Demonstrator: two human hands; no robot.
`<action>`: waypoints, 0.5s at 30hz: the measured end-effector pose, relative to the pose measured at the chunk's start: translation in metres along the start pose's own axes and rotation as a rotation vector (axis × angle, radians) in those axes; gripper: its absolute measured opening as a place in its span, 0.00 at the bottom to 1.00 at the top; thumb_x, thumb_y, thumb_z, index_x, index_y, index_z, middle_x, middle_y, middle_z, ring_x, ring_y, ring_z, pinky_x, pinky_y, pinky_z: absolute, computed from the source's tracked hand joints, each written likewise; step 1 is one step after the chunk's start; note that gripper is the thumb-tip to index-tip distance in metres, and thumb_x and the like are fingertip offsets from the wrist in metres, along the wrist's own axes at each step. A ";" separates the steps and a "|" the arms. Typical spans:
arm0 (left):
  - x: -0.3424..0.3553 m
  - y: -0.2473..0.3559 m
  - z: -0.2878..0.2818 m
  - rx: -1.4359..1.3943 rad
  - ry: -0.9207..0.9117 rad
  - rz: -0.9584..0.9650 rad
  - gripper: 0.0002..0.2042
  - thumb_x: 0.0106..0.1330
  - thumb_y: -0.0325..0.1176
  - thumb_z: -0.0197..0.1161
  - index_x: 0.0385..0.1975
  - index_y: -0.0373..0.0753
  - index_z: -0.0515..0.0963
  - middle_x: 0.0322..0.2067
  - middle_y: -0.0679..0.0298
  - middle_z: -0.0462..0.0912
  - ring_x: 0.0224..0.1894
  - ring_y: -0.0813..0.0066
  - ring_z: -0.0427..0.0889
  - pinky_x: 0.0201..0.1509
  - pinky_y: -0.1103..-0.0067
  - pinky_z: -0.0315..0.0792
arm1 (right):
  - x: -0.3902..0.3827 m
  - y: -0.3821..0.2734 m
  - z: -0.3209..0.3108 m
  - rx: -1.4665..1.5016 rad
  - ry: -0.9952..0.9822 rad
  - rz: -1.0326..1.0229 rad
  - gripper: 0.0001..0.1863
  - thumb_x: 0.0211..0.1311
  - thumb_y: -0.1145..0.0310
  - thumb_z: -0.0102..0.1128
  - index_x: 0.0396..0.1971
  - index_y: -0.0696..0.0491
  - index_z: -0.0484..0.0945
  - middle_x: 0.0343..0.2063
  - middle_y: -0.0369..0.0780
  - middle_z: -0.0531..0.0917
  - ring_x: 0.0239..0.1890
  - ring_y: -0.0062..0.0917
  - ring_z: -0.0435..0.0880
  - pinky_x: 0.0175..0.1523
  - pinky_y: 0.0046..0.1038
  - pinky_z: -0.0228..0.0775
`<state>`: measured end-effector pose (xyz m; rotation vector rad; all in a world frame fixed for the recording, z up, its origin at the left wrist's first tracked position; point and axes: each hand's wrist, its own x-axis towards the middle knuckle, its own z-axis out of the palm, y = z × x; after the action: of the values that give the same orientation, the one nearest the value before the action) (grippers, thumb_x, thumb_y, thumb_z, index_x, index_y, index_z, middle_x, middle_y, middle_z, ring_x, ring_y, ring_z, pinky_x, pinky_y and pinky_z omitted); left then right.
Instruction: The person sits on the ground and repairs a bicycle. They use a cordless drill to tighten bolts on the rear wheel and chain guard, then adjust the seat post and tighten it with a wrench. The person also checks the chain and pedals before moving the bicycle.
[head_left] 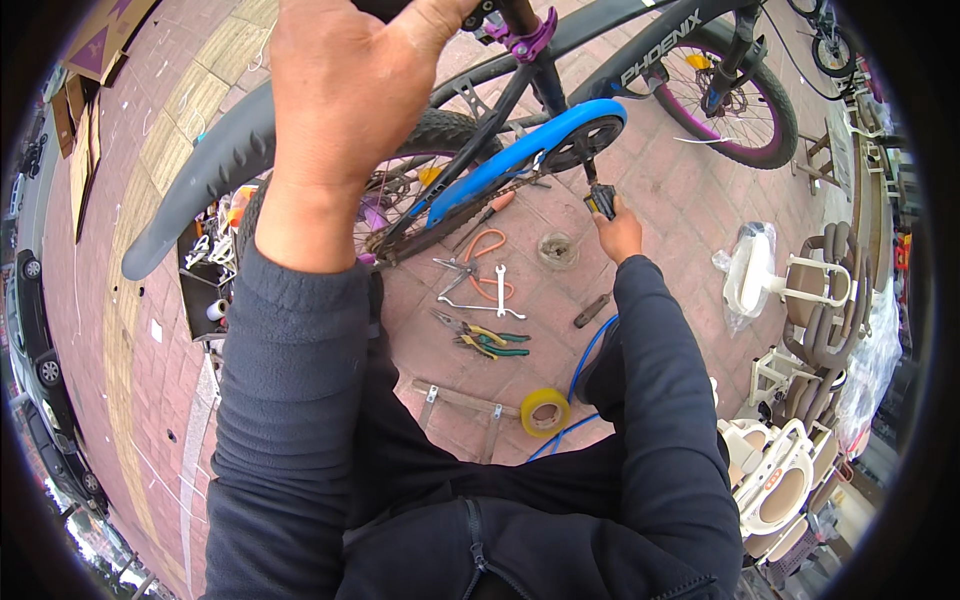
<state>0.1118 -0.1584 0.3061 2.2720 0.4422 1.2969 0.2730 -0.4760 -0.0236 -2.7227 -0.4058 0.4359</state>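
Observation:
My left hand [350, 95] is raised at the top edge, against a black part of the bicycle [655, 55], probably the saddle; its fingertips are hidden. My right hand [620, 230] grips a black pedal [603, 198] on the crank below the blue chain guard [485, 165]. A purple seat clamp [530, 40] shows right of my left hand. On the paving under the bike lie orange-handled cutters [461, 268], a spanner [501, 290], yellow-and-green pliers [490, 340], a screwdriver [593, 310] and a roll of clear yellow tape [545, 396].
A tool tray [205, 255] stands at the left beside a long dark mudguard [180, 215]. Cardboard [85, 120] lies at upper left, parked cars [40, 330] beyond. Cream child seats [770, 470] are piled at the right. A blue hose [575, 365] runs beside my right leg.

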 end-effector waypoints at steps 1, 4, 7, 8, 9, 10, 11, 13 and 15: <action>-0.004 0.003 0.004 0.069 0.042 0.014 0.28 0.55 0.30 0.76 0.56 0.33 0.74 0.64 0.36 0.69 0.66 0.52 0.71 0.69 0.66 0.64 | -0.002 0.001 0.000 0.033 0.008 -0.008 0.34 0.59 0.55 0.68 0.63 0.55 0.73 0.47 0.59 0.82 0.52 0.52 0.81 0.58 0.44 0.72; -0.001 0.007 0.003 -0.059 0.003 0.065 0.30 0.53 0.30 0.77 0.58 0.33 0.74 0.66 0.38 0.67 0.64 0.54 0.72 0.68 0.68 0.65 | -0.008 0.006 -0.003 0.084 -0.026 0.038 0.33 0.59 0.55 0.68 0.62 0.55 0.74 0.48 0.58 0.83 0.53 0.50 0.82 0.59 0.42 0.72; -0.002 0.025 0.007 -0.200 -0.020 0.030 0.32 0.52 0.29 0.77 0.59 0.32 0.74 0.67 0.43 0.67 0.62 0.59 0.73 0.67 0.70 0.66 | -0.013 0.014 -0.004 0.130 -0.085 0.076 0.33 0.58 0.56 0.67 0.62 0.57 0.75 0.50 0.57 0.84 0.54 0.48 0.83 0.60 0.39 0.72; -0.004 0.033 0.009 -0.234 -0.017 0.004 0.32 0.52 0.29 0.77 0.60 0.32 0.74 0.68 0.44 0.67 0.62 0.60 0.73 0.67 0.70 0.67 | -0.016 0.017 -0.001 0.142 -0.078 0.081 0.34 0.58 0.56 0.67 0.62 0.58 0.75 0.50 0.56 0.84 0.55 0.47 0.83 0.60 0.39 0.72; -0.014 0.047 0.016 -0.242 0.001 -0.031 0.33 0.52 0.29 0.77 0.60 0.32 0.74 0.68 0.46 0.67 0.61 0.62 0.73 0.66 0.71 0.67 | -0.018 0.020 0.002 0.155 -0.072 0.088 0.34 0.58 0.56 0.67 0.62 0.59 0.76 0.51 0.56 0.84 0.55 0.46 0.83 0.60 0.38 0.72; -0.013 0.053 0.017 -0.291 -0.002 -0.023 0.33 0.52 0.29 0.77 0.60 0.32 0.73 0.68 0.47 0.67 0.61 0.63 0.73 0.66 0.72 0.67 | -0.021 0.022 0.007 0.194 -0.064 0.078 0.36 0.57 0.56 0.68 0.63 0.60 0.75 0.49 0.56 0.85 0.54 0.47 0.84 0.60 0.37 0.72; -0.017 0.060 0.020 -0.340 -0.006 -0.014 0.33 0.52 0.29 0.77 0.61 0.31 0.73 0.67 0.48 0.67 0.61 0.64 0.73 0.66 0.72 0.68 | -0.025 0.023 0.012 0.267 -0.108 0.097 0.36 0.57 0.55 0.68 0.63 0.60 0.75 0.49 0.55 0.85 0.52 0.46 0.84 0.59 0.37 0.72; -0.012 0.063 0.021 -0.474 -0.016 0.051 0.34 0.52 0.29 0.78 0.61 0.30 0.73 0.66 0.50 0.68 0.60 0.64 0.73 0.67 0.72 0.67 | -0.030 0.023 0.022 0.393 -0.202 0.135 0.36 0.57 0.55 0.68 0.62 0.60 0.75 0.47 0.54 0.86 0.50 0.46 0.86 0.58 0.36 0.73; -0.011 0.064 0.028 -0.557 0.002 0.076 0.35 0.52 0.31 0.79 0.61 0.29 0.72 0.65 0.52 0.70 0.60 0.65 0.73 0.67 0.73 0.67 | -0.040 0.017 0.030 0.560 -0.286 0.203 0.36 0.58 0.57 0.70 0.63 0.64 0.73 0.42 0.52 0.87 0.43 0.36 0.87 0.50 0.33 0.77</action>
<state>0.1335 -0.2239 0.3218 1.8297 -0.0148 1.2649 0.2297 -0.4956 -0.0467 -2.1643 -0.0561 0.8563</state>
